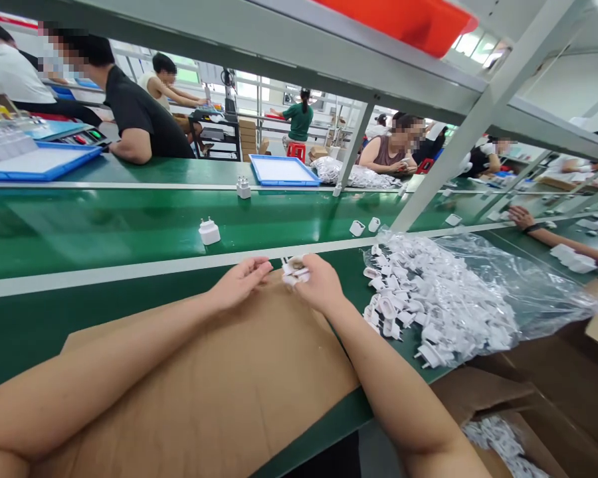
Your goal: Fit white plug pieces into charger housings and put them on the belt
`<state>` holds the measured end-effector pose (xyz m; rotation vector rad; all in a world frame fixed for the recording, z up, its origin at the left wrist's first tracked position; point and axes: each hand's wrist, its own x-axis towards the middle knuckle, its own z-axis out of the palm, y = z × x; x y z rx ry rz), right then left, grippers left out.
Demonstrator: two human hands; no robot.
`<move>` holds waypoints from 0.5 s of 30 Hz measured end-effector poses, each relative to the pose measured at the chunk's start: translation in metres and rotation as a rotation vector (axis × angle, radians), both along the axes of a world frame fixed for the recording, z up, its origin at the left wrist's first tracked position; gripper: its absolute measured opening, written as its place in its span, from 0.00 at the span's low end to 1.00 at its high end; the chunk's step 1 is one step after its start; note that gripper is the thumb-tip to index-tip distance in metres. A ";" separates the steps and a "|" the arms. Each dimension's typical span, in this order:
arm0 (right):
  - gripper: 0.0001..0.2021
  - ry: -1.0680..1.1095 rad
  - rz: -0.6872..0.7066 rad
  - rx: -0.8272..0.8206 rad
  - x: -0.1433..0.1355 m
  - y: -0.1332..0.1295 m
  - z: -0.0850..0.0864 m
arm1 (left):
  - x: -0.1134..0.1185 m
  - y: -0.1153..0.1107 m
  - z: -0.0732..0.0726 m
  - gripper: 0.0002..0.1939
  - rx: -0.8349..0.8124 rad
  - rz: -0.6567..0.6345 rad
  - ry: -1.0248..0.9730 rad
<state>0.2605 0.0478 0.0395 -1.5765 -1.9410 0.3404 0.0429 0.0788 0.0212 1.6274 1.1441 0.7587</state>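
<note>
My right hand (317,282) is closed round small white plug parts (294,271), with metal pins sticking out on their left side. Just to the left, my left hand (244,280) has its fingers curled, thumb near the fingertips; whether anything small is between them cannot be made out. Both hands are over the far edge of a brown cardboard sheet (229,372) on the green table. Right of my right hand lies a large heap of white plug parts (443,299), partly on and under clear plastic.
Beyond the white strip, a green conveyor belt (104,229) carries a white plug (210,232) and other white pieces. Blue-rimmed trays (284,170) sit behind it. A slanted metal post (443,159) stands at right, near another person's hand (521,218). An open carton (553,392) is lower right.
</note>
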 end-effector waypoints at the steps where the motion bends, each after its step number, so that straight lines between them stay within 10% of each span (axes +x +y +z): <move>1: 0.12 -0.015 0.050 0.032 -0.007 -0.004 -0.004 | 0.003 -0.005 -0.003 0.41 -0.031 -0.042 -0.063; 7: 0.06 -0.054 0.171 0.001 -0.025 -0.009 -0.015 | -0.002 -0.007 -0.009 0.32 0.035 -0.070 0.088; 15: 0.18 0.417 0.222 -0.180 -0.016 0.003 -0.014 | -0.019 0.012 -0.034 0.28 0.149 -0.023 0.345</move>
